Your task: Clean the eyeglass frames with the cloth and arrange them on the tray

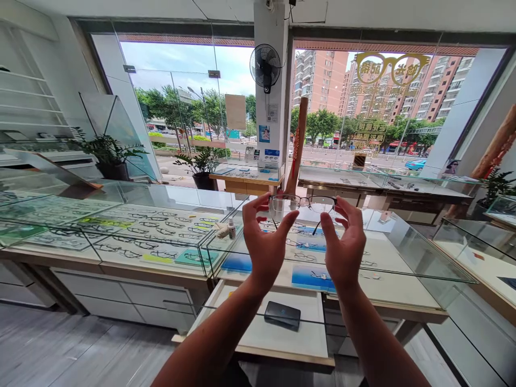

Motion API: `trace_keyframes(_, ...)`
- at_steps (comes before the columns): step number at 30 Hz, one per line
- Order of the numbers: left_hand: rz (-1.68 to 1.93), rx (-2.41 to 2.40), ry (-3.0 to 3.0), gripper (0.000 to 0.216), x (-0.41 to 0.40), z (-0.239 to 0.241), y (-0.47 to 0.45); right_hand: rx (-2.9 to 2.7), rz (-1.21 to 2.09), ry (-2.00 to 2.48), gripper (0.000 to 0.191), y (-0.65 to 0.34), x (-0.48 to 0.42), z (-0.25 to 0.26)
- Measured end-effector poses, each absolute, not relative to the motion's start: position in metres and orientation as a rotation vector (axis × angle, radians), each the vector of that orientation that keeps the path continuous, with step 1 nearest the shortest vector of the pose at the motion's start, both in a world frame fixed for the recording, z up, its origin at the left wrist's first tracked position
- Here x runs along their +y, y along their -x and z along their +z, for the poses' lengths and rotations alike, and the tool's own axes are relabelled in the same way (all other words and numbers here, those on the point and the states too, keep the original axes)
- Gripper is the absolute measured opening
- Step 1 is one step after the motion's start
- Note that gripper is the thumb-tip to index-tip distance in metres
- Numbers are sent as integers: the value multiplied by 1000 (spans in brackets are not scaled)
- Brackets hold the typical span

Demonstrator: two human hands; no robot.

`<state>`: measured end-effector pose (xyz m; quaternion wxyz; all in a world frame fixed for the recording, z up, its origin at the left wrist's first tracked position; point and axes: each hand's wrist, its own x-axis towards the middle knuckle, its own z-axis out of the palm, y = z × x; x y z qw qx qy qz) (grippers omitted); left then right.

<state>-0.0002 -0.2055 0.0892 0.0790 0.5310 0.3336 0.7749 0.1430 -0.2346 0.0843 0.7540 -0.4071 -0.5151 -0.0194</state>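
A pair of eyeglasses (303,202) with a thin dark frame and clear lenses is held up in front of me, above the glass counter. My left hand (264,242) grips its left side, fingers behind and thumb in front. On the other side my right hand (345,242) pinches the right end of the frame in the same way. The temples point back toward me, partly hidden by my fingers. Below, a black case (282,315) lies in the pulled-out white drawer (296,344).
Glass display counters (153,196) with several rows of eyeglasses extend left and right. A small spray bottle (231,229) stands on the glass to the left. Blue trays (312,278) lie inside the middle case. A wall fan (265,65) hangs on the pillar between large windows.
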Motion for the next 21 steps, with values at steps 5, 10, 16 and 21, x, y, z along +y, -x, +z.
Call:
trace_keyframes(5,2207,926,-1598,60,-193,83,4,-1144,-163,866,43,-144,-234,86)
trace_keyframes(10,2161,697,-1602,64,-169,62,11,-1232,-286,790,40,-143,-234,77)
trace_keyframes(16,2312,798,-1733,65,-161,33,19,-1158,86,758,38,-142,-231,50)
trace_keyframes(21,2415,873,-1959,61,-167,14,28,-990,394,800,39,-145,-237,29)
